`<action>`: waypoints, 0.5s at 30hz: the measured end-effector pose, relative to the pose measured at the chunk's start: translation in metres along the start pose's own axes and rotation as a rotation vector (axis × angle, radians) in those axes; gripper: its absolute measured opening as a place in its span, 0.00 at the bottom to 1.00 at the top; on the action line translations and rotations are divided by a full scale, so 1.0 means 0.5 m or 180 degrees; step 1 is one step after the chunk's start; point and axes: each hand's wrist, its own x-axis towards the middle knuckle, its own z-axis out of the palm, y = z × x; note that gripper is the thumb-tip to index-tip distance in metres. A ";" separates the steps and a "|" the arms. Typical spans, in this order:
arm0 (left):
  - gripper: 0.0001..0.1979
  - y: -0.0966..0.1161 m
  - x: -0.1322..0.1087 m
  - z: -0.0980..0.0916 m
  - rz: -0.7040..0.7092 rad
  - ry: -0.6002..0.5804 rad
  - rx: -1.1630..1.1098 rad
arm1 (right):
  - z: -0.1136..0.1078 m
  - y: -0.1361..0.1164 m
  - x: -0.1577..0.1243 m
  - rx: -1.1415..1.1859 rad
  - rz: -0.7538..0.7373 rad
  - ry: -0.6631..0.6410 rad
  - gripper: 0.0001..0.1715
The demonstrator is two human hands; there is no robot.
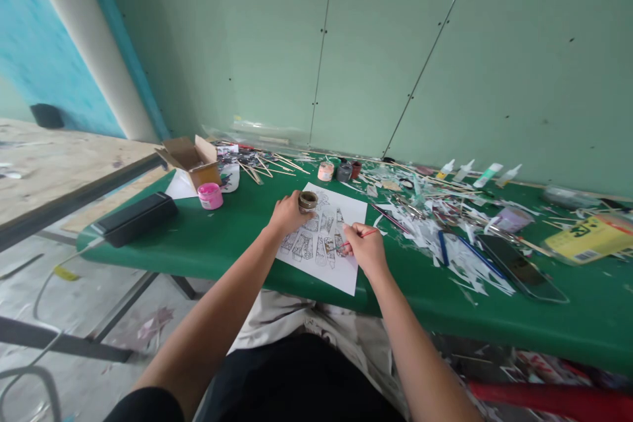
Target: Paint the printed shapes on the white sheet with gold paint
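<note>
Dark clothing and two bare forearms were seen lowest in the view, stretched over the near edge of a green table point(232, 237). The left hand point(287, 214) was closed around a small brown paint jar point(308, 200), which was held upright at the far left corner of a white printed sheet point(341, 273). The right hand point(366, 249) was pinched on a thin red brush point(363, 235), with the tip laid on the line drawings at the middle of the sheet. The sheet's near corner was found close to the table's front edge. Bare green surface was left open to the left of the sheet, bounded by a pink jar point(210, 196), a cardboard box point(190, 159) and a black case point(133, 217) at the table's left end. To the right, the surface was crowded with paper scraps point(445, 224), and a phone point(521, 268) was lying among them near the front edge.
</note>
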 end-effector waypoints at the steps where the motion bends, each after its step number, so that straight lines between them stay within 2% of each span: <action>1: 0.25 0.001 0.000 -0.001 -0.0007 -0.0019 -0.0008 | 0.000 0.000 0.000 0.0011 0.0005 0.0003 0.24; 6: 0.28 0.004 -0.003 -0.002 -0.0073 -0.0073 -0.0052 | 0.000 -0.001 0.000 0.0038 0.0052 0.0015 0.24; 11: 0.46 -0.008 -0.008 0.001 0.0018 0.0074 -0.0367 | 0.001 -0.002 0.000 0.0055 0.0061 0.0029 0.24; 13: 0.42 -0.009 -0.004 -0.011 0.0091 0.0417 -0.0648 | 0.002 -0.004 0.000 0.0100 0.0045 0.0038 0.24; 15: 0.31 0.007 -0.004 -0.036 0.0149 0.1071 -0.1022 | 0.003 -0.005 0.000 0.0199 0.0068 0.0065 0.24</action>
